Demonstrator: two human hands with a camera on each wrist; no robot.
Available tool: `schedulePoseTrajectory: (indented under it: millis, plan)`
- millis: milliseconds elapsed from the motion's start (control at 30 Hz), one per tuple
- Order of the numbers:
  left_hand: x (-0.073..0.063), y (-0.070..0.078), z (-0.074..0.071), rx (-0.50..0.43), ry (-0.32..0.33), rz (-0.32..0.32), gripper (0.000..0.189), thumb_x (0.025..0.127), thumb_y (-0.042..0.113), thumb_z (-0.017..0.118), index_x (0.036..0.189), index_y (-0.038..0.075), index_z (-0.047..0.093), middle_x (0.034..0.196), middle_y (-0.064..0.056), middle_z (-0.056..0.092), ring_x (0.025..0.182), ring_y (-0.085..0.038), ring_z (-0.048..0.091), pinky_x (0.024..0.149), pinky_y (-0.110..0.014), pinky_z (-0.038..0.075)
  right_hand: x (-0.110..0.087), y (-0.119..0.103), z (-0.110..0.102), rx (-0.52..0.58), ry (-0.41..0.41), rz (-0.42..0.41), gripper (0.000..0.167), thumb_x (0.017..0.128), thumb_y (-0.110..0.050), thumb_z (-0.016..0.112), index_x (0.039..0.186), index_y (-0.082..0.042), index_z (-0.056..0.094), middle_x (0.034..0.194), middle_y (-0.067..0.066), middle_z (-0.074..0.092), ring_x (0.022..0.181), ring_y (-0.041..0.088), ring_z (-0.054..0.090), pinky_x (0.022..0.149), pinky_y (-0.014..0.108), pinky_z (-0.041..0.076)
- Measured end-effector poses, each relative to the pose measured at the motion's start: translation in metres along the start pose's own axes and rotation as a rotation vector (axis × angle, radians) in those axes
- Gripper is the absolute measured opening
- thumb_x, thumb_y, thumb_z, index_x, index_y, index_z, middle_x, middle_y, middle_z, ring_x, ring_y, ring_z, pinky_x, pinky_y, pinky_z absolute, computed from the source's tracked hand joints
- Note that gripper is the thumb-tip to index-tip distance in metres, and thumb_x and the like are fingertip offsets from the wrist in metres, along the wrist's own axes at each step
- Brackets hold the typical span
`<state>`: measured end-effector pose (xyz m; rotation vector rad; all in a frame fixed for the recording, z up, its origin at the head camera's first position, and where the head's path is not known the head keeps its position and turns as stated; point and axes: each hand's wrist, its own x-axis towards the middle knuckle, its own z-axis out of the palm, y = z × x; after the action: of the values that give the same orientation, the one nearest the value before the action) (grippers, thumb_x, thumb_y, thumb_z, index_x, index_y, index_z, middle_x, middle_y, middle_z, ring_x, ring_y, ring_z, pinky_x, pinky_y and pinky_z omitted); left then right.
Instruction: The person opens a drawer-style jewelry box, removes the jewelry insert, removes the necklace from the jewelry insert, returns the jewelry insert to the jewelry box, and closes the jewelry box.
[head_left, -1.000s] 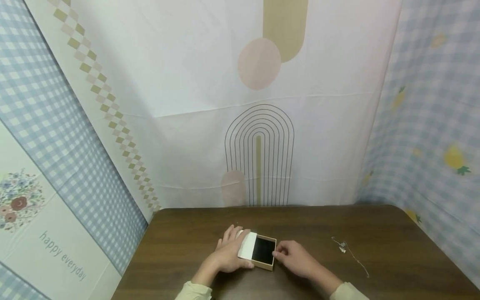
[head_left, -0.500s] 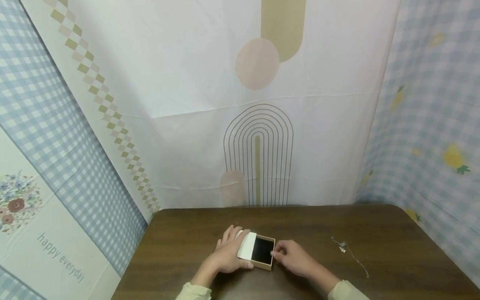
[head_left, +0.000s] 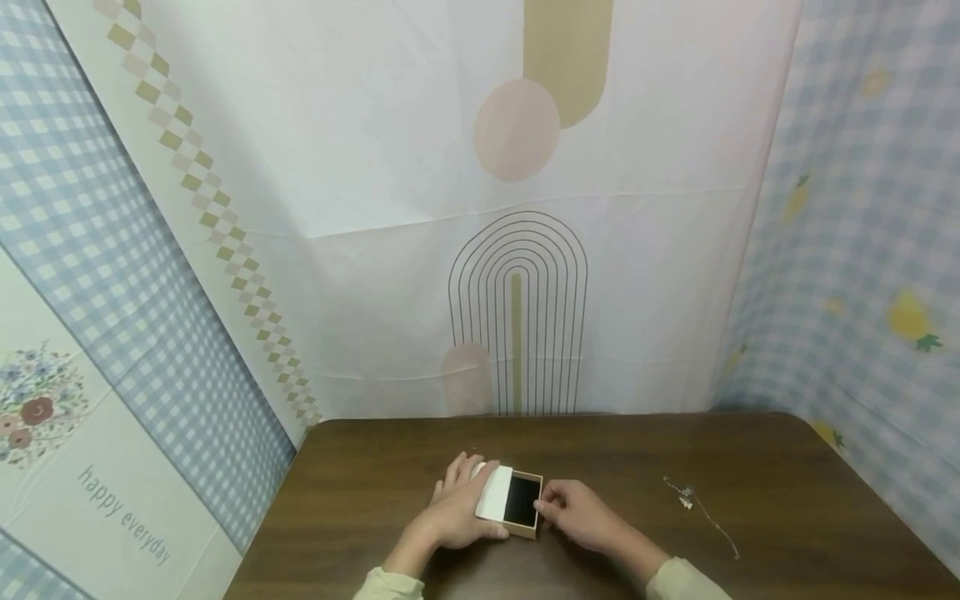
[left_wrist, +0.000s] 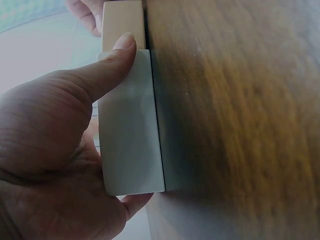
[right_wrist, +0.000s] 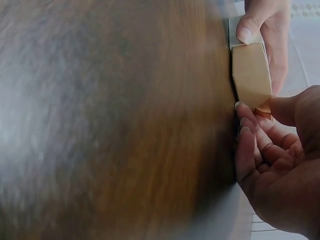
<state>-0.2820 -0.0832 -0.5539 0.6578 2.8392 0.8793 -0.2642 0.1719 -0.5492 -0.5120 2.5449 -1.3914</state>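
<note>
A small drawer-style box lies on the table in the head view. Its white outer sleeve (head_left: 495, 493) covers the left part, and a tan inner tray (right_wrist: 250, 72) with a black insert (head_left: 522, 502) sticks out to the right. My left hand (head_left: 456, 510) grips the sleeve, thumb along the near side and fingers over the far side. At the tray's right end, my right hand (head_left: 581, 515) pinches the end wall, with the thumb at the top rim and the other fingers curled outside. The tray's left part is hidden inside the sleeve.
To the right on the brown wooden table (head_left: 375, 467) lies a thin silver chain with a small pendant (head_left: 686, 502). A white patterned cloth (head_left: 375, 308) hangs behind the table, and blue checked cloths hang at both sides.
The tray has slid left, further into the sleeve, and less of the black insert shows. My right hand has moved left with it; the left hand has stayed put.
</note>
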Motion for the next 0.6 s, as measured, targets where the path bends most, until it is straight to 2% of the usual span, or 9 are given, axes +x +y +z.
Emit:
schedulePoseTrajectory:
  millis: [367, 600]
  plan:
    - [-0.002, 0.001, -0.002, 0.024, 0.000, 0.013, 0.104, 0.079, 0.045, 0.092, 0.163, 0.017, 0.038, 0.168, -0.020, 0.035, 0.161, -0.050, 0.019, 0.116, -0.083, 0.029, 0.012, -0.006, 0.014, -0.111, -0.012, -0.064, 0.026, 0.108, -0.027, 0.063, 0.088, -0.010, 0.068, 0.072, -0.002, 0.067, 0.062, 0.004, 0.054, 0.060, 0.024, 0.045]
    - [-0.007, 0.009, -0.012, 0.009, -0.031, 0.026, 0.104, 0.079, 0.045, 0.092, 0.163, 0.016, 0.039, 0.168, -0.021, 0.035, 0.160, -0.052, 0.018, 0.116, -0.083, 0.028, 0.015, -0.014, 0.021, -0.194, -0.001, -0.040, 0.027, 0.109, -0.034, 0.061, 0.091, -0.015, 0.067, 0.073, -0.008, 0.063, 0.063, 0.005, 0.053, 0.058, 0.025, 0.043]
